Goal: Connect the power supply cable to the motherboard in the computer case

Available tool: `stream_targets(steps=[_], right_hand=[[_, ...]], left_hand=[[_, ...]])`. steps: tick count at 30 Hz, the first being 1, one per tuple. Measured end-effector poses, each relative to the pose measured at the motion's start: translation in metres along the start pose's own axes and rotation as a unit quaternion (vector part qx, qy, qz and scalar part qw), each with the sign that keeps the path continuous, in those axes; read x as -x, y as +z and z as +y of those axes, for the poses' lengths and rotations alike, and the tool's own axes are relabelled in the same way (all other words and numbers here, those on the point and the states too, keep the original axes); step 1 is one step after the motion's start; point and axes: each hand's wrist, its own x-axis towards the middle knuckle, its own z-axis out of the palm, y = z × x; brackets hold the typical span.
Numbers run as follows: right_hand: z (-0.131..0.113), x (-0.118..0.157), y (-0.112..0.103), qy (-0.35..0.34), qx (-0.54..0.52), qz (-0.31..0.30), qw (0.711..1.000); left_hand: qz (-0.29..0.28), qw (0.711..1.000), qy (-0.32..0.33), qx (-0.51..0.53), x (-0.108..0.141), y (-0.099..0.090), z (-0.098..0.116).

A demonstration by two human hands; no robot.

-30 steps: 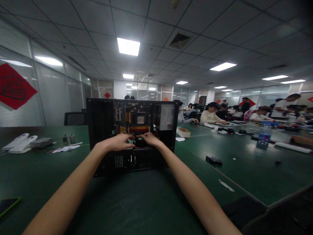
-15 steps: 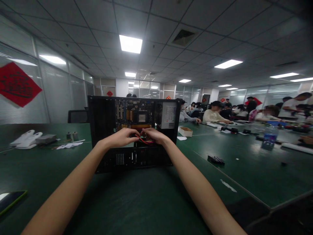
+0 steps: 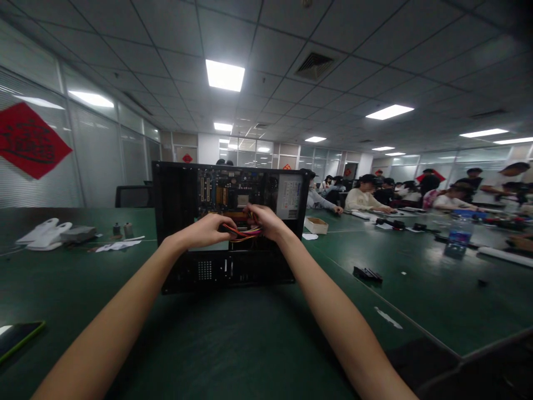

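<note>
A black computer case (image 3: pixel 262 272) stands upright on the green table, its open side facing me. Inside it, the motherboard (image 3: pixel 232 186) shows at the upper middle and the labelled power supply (image 3: pixel 289 195) at the upper right. My left hand (image 3: pixel 208 229) is closed on a bundle of red, yellow and black power cables (image 3: pixel 245 233) in front of the board. On the other side of the bundle, my right hand (image 3: pixel 268 222) grips the same cables, its fingers raised near the processor area. The cable ends are hidden by the fingers.
A small open box (image 3: pixel 316 225) sits right of the case, with black parts (image 3: pixel 367 274) nearer me. A phone (image 3: pixel 19 339) lies at the left edge; white plastic pieces (image 3: pixel 45 234) are farther back. People sit at the table's far right, near a water bottle (image 3: pixel 460 233).
My right hand has risen slightly, with its fingers higher over the board. More of the cable bundle shows between my hands. My left hand has hardly moved.
</note>
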Motion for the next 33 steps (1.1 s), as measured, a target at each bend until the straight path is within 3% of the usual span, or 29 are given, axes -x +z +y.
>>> stream_targets(steps=[6,16,20,22,24,26,29,33], right_hand=[[-0.009,0.005,0.003,-0.01,-0.025,0.013,1.0],[0.003,0.009,0.01,-0.038,0.137,-0.034,0.989],[0.0,0.017,0.01,-0.006,0.314,-0.108,0.943],[-0.005,0.02,0.01,-0.039,0.413,-0.11,0.903],[-0.013,0.023,0.012,-0.101,0.45,-0.084,0.884],[-0.023,0.028,0.015,-0.116,0.4,-0.063,0.907],[-0.036,0.038,0.021,-0.066,0.285,-0.085,0.953],[-0.046,0.05,0.023,-0.096,0.241,-0.148,0.954]], left_hand=[[-0.049,0.997,-0.008,0.06,0.005,-0.009,0.001],[-0.112,0.983,-0.022,0.144,0.02,-0.025,0.005],[-0.07,0.988,-0.029,0.135,0.018,-0.025,0.006],[-0.054,0.986,-0.027,0.156,0.016,-0.024,0.007],[-0.04,0.98,-0.031,0.194,0.015,-0.023,0.007],[-0.022,0.972,-0.046,0.229,0.015,-0.023,0.008],[-0.009,0.962,-0.055,0.268,0.017,-0.024,0.009],[-0.011,0.957,-0.016,0.289,0.017,-0.026,0.01]])
